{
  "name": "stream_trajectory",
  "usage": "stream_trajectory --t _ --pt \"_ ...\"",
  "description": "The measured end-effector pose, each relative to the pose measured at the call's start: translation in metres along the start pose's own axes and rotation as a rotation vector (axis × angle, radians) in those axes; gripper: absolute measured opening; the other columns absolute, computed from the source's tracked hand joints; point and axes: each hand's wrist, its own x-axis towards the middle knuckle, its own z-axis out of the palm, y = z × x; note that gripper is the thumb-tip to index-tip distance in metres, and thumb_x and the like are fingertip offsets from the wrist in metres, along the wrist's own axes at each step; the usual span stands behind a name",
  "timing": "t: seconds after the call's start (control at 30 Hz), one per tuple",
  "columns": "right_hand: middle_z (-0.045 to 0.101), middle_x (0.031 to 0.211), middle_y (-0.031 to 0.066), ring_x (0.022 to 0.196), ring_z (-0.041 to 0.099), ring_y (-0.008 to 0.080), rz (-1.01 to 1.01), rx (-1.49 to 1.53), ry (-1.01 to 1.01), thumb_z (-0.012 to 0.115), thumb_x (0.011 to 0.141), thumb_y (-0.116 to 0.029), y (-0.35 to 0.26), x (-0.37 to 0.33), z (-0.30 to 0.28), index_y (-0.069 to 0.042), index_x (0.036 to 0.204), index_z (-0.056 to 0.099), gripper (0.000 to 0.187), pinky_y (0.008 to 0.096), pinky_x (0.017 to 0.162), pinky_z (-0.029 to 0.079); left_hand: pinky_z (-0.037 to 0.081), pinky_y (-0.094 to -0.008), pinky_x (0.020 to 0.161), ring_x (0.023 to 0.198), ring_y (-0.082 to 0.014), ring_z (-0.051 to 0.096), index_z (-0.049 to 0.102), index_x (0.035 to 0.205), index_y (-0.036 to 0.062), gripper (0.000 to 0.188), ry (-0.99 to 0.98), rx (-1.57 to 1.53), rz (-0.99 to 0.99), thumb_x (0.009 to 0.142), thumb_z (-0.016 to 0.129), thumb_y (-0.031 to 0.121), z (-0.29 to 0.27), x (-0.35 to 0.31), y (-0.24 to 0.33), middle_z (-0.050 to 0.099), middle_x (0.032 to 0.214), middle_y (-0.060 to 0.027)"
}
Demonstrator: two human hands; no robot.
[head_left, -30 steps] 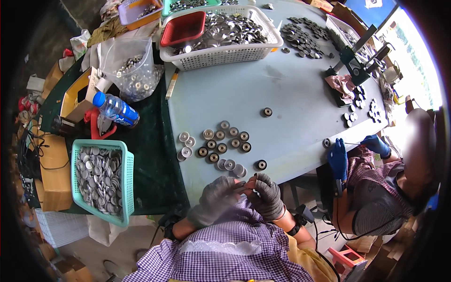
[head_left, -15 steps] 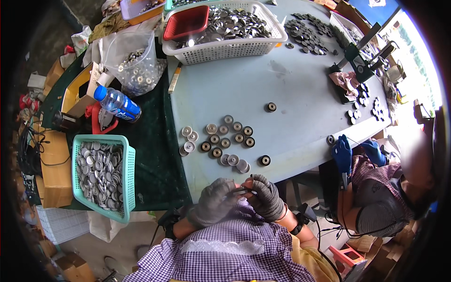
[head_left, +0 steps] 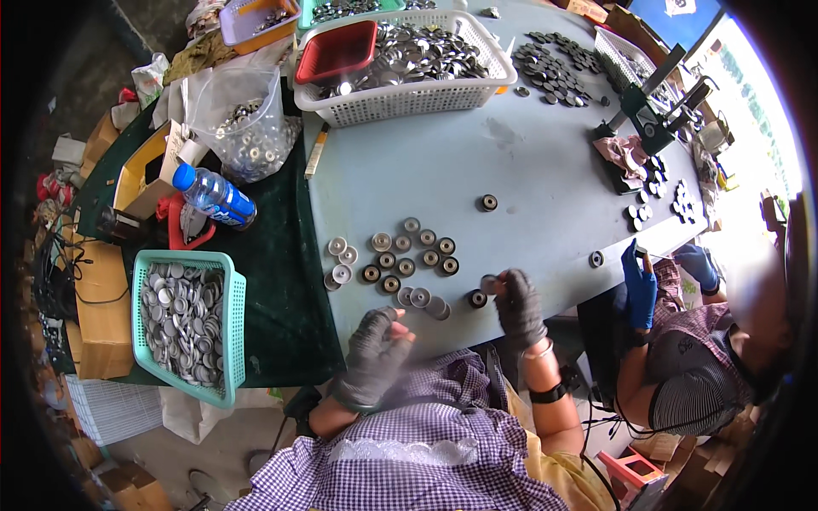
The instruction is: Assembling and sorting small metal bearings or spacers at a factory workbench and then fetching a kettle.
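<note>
My right hand (head_left: pixel 520 308), in a dark grey fingerless glove, pinches a round grey metal disc (head_left: pixel 489 284) at its fingertips. Just below that disc, a dark-rimmed round piece (head_left: pixel 477 299) lies on the table. My left hand (head_left: pixel 373 351), gloved alike, hovers at the near table edge with thumb and fingers apart and nothing between them. Beyond it are several plain silver discs (head_left: pixel 420 296) and several dark-rimmed pieces with brassy centres (head_left: pixel 389 284), loosely grouped. One more dark-rimmed piece (head_left: pixel 488 203) sits alone farther back.
A green basket of grey caps (head_left: pixel 239 341) stands at the left, near a blue-capped bottle (head_left: pixel 223 203) and a plastic bag of parts (head_left: pixel 247 128). At the back is a white basket (head_left: pixel 383 104). A co-worker's blue-gloved hand (head_left: pixel 637 289) is at the right, below a hand press (head_left: pixel 652 119).
My hands have separated from their shared hold at the near edge. The right has moved forward and right with a disc; the left has drawn slightly left and opened.
</note>
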Motion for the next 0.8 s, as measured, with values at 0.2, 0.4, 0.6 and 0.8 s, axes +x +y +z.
stream_trajectory --t 0.2,0.4,0.6,0.8 --pt "0.058 0.107 0.019 0.096 0.055 0.0375 -0.174 -0.393 0.118 0.064 0.079 -0.022 0.039 0.031 -0.006 -0.003 0.1 0.059 0.028 0.0451 0.081 0.047 0.047 -0.026 0.061 0.065 -0.0107 0.054 0.061 0.102 0.0017 0.026 0.142 0.373 0.091 0.077 0.067 0.004 -0.011 0.019 -0.01 0.058 0.083 -0.0057" --pt "0.053 0.119 0.0167 0.118 0.044 0.0369 -0.13 -0.597 0.244 0.058 0.071 -0.007 0.035 0.06 -0.005 -0.003 0.109 0.057 0.039 0.0462 0.103 0.033 0.045 -0.0252 0.058 0.062 -0.0101 0.051 0.063 0.1 0.0036 0.024 0.149 0.354 0.102 0.077 0.067 0.003 -0.005 0.028 -0.011 0.057 0.081 -0.0047" --pt "0.062 0.105 0.0082 0.11 0.053 0.0292 -0.549 -0.247 -0.226 0.071 0.063 -0.015 -0.04 0.031 0.026 -0.008 0.105 0.06 0.044 0.0423 0.099 0.04 0.044 -0.0233 0.058 0.064 -0.0081 0.051 0.063 0.098 0.0032 0.021 0.225 0.319 0.105 0.078 0.066 0.002 -0.003 0.03 -0.007 0.06 0.086 -0.0033" --pt "0.062 0.096 0.0051 0.105 0.054 0.0261 -0.497 -0.236 -0.199 0.062 0.072 -0.016 -0.057 0.005 0.056 -0.011 0.091 0.062 0.02 0.0405 0.094 0.041 0.044 -0.0233 0.057 0.062 -0.0075 0.05 0.063 0.097 0.0026 0.019 0.235 0.337 0.164 0.078 0.065 0.002 0.004 0.036 0.006 0.06 0.086 -0.0029"
